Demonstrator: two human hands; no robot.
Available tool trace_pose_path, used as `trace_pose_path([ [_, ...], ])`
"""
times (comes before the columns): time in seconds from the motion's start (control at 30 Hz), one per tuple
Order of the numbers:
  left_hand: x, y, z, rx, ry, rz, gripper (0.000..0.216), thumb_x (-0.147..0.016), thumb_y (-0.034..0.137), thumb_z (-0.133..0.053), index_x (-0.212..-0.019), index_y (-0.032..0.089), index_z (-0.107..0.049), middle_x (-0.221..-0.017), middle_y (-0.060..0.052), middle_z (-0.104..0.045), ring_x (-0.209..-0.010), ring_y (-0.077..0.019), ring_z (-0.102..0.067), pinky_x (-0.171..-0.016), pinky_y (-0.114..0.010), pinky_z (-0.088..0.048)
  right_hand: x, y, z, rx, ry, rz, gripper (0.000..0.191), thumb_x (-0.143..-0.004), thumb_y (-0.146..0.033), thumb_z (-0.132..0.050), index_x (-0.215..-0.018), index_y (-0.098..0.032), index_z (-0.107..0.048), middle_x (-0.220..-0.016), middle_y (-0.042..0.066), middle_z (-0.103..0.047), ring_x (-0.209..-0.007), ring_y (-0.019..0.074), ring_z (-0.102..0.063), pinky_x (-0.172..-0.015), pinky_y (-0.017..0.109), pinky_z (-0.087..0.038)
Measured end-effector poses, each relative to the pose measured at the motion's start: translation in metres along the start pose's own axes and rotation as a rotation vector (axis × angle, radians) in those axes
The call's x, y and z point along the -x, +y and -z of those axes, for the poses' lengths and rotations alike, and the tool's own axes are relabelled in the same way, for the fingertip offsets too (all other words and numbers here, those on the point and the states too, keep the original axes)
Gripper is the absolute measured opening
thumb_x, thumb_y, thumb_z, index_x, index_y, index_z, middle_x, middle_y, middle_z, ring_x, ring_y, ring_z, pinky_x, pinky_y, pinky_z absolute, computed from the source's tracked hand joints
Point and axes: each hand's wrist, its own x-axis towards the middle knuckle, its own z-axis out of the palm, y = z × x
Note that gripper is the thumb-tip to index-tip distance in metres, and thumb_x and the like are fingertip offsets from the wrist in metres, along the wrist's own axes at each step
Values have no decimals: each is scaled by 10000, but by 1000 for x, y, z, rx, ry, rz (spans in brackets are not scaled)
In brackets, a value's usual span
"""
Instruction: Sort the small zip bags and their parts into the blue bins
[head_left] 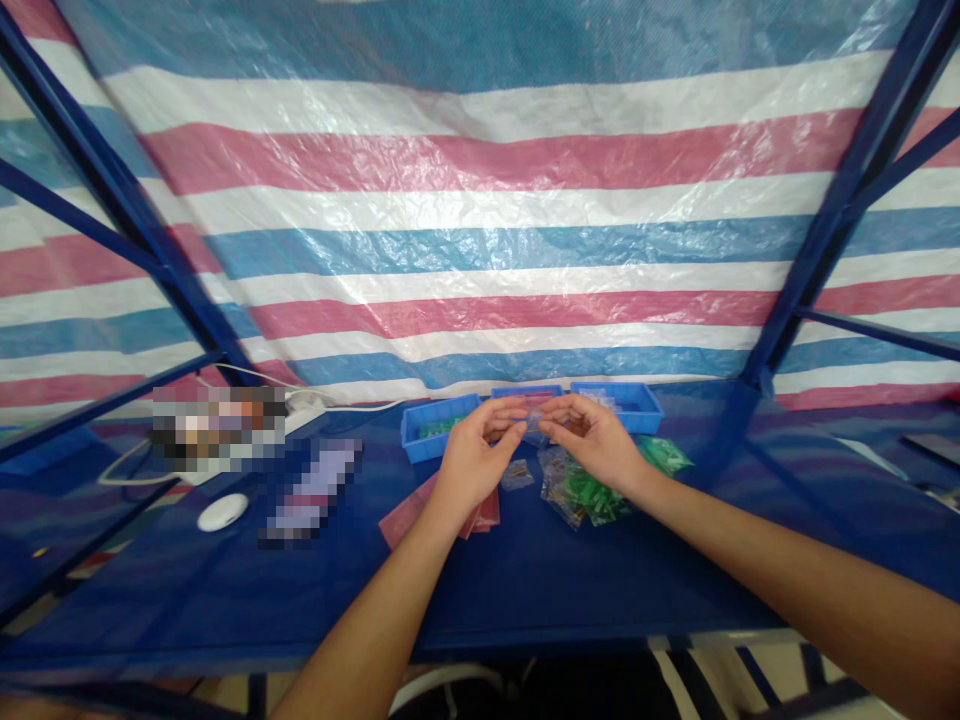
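My left hand and my right hand meet above the middle of the blue table. Between their fingertips they pinch a small clear plastic bag; what is inside it cannot be made out. Below lies another small clear bag with thin brownish pieces in it. Under my right hand is a pile of clear bags and green pieces. Pink sheets or bags lie beneath my left wrist, partly hidden by it.
Blue bins line the back of the table, the left one holding green pieces; another bin stands right. A green bag lies near it. At left are a white round object, a white cable and blurred items.
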Motion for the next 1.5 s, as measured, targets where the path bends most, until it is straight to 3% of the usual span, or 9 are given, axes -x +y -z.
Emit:
trace_pose_path([
  [0.23, 1, -1, 3, -199, 51, -20, 267, -951, 291, -656, -1204, 221, -700, -1116, -78, -767, -1008, -227, -730, -916, -357, -580, -17, -1, 52, 670, 141, 273, 273, -1024, -360, -504, -1182, -256, -701, -1071, 98, -723, -902, 276, -657, -864, 429, -525],
  [0.47, 5, 2, 9, -610, -141, -180, 249, -916, 244, -658, -1152, 235, -736, -1040, -72, -765, -963, -251, -717, -936, -379, -542, -29, 23, 79, 1002, 102, 240, 223, -977, -229, -500, -1071, -204, -702, -1020, 106, -725, -1019, 292, -632, -947, 416, -488],
  [0.57, 9, 0, 11, -667, -237, -183, 236, -896, 326, -704, -1105, 229, -757, -1101, -90, -765, -1004, -270, -717, -936, -372, -543, -32, 28, 83, 1067, 58, 190, 198, -949, -217, -532, -1033, -200, -711, -997, 104, -738, -990, 285, -632, -927, 402, -488],
  [0.73, 15, -3, 13, -732, -322, -180, 350, -811, 418, -794, -1121, 258, -778, -1114, -83, -776, -1008, -284, -725, -922, -357, -547, -35, 23, 97, 1172, 162, 156, 188, -953, -235, -536, -1002, -194, -713, -976, 113, -741, -985, 301, -624, -894, 401, -472],
  [0.93, 14, -7, 15, -668, -324, -144, 300, -776, 297, -790, -1075, 276, -798, -1043, -58, -795, -942, -263, -739, -873, -331, -558, -34, 26, 109, 1389, 141, 126, 253, -957, -359, -583, -918, -172, -750, -917, 170, -700, -970, 348, -582, -880, 460, -448],
  [1.07, 12, -7, 14, -685, -354, -107, 274, -815, 239, -713, -1077, 264, -789, -1022, -43, -807, -911, -247, -757, -858, -320, -565, -34, 28, 104, 1323, 125, 166, 343, -999, -423, -538, -942, -176, -768, -950, 172, -690, -979, 339, -578, -946, 491, -443],
  [1.27, 9, -1, 10, -666, -388, -139, 217, -791, 141, -691, -959, 243, -785, -903, -25, -805, -835, -233, -752, -808, -317, -562, -28, 7, 79, 1079, 50, 304, 288, -1027, -382, -512, -981, -202, -733, -973, 133, -707, -1016, 332, -587, -972, 497, -457],
  [1.4, 6, 6, 8, -595, -257, -219, 202, -853, 145, -672, -1005, 238, -768, -989, -47, -789, -972, -245, -728, -934, -358, -546, -16, -13, 54, 833, -54, 392, 208, -1015, -339, -549, -1065, -243, -727, -1027, 103, -727, -1035, 320, -614, -990, 506, -465],
  [1.5, 5, 12, 7, -503, -132, -193, 222, -929, 205, -638, -1129, 234, -730, -1025, -58, -776, -945, -230, -733, -902, -353, -560, -5, -24, 33, 658, -155, 440, 233, -987, -361, -622, -1190, -279, -701, -1102, 87, -734, -1072, 315, -636, -1010, 508, -482],
])
